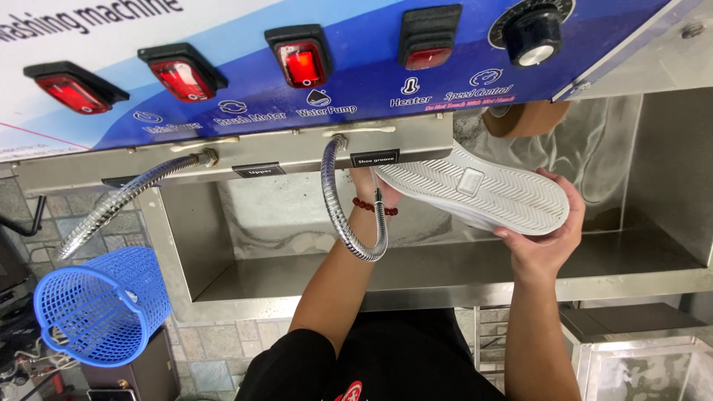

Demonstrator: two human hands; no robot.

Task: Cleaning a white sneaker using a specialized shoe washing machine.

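A white shoe (483,194) is held sole toward me inside the steel basin (445,271) of a washing machine. My right hand (546,238) grips the shoe at its right end, fingers curled over the sole's edge. My left hand (373,194), with a red bead bracelet on the wrist, reaches up to the shoe's left end; its fingers are mostly hidden behind a flexible metal hose (342,215) and the shoe.
A blue and white control panel (356,74) with several red rocker switches and a black dial (533,33) hangs overhead. A second metal hose (119,200) runs left. A blue plastic basket (100,308) stands at the lower left. A brown roller (523,119) sits above the shoe.
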